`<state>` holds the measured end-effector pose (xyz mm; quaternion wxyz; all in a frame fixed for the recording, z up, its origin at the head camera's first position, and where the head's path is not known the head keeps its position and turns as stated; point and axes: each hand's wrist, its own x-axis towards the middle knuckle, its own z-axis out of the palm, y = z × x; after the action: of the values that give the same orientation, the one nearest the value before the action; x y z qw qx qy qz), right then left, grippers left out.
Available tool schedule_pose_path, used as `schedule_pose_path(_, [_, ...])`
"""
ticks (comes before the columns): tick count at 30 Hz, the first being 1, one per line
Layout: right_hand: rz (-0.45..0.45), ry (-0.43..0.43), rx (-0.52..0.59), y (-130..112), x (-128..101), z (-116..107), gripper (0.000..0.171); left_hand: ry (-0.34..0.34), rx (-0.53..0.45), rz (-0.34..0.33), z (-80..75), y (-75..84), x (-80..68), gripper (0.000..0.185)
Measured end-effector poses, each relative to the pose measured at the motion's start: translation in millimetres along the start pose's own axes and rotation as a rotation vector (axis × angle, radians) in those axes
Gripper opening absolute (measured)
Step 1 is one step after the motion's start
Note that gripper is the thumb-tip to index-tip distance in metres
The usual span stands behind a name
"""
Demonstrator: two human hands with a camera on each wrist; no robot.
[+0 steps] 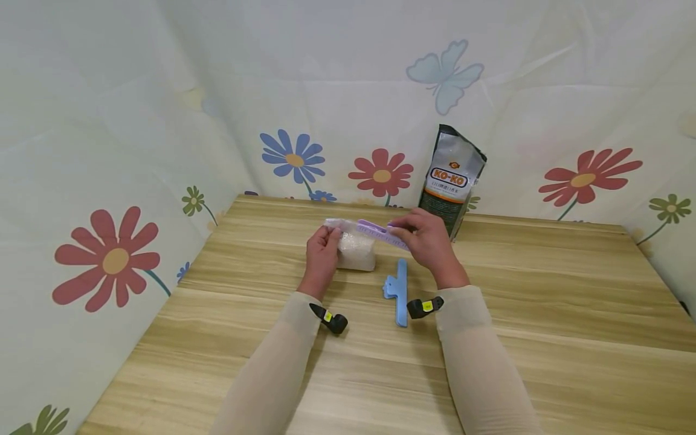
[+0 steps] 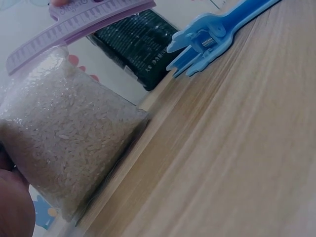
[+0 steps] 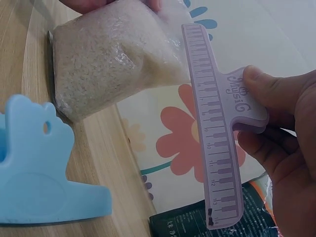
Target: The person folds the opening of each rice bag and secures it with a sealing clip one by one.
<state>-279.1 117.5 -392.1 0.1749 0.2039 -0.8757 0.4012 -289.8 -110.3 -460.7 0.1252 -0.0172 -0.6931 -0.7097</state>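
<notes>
Rice bag (image 1: 356,249) stands steadied by my left hand (image 1: 322,254), fingers curled round its top. My right hand (image 1: 429,244) pinches the purple clip (image 1: 382,234) at its mouth; the blue clip (image 1: 399,290) lies on the bench (image 1: 544,314) at six o'clock.

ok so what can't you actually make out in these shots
- Head view: whether the purple clip has bitten onto the rice bag; the right hand covers its handles.
- Left wrist view: the left hand is cut off by the edge.
- Right wrist view: the dark packet is cut off, its print too small.
</notes>
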Motion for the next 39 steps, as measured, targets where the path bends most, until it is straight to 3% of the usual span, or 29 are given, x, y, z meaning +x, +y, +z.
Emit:
schedule_pose_path(8, [-0.019,0.012,0.008,0,0,4,0.015,0.008,0.029,0.021,1.0,1.0,-0.8,0.023])
schedule_pose_path(23, [-0.086,0.033,0.010,-3,1,9,0.015,-0.005,0.044,-0.002,0.4,2.0,-3.2,0.023])
schedule_pose_path(39, [-0.152,0.058,0.019,-6,3,16,0.013,-0.066,0.094,0.004,-1.1,0.9,-3.0,0.030])
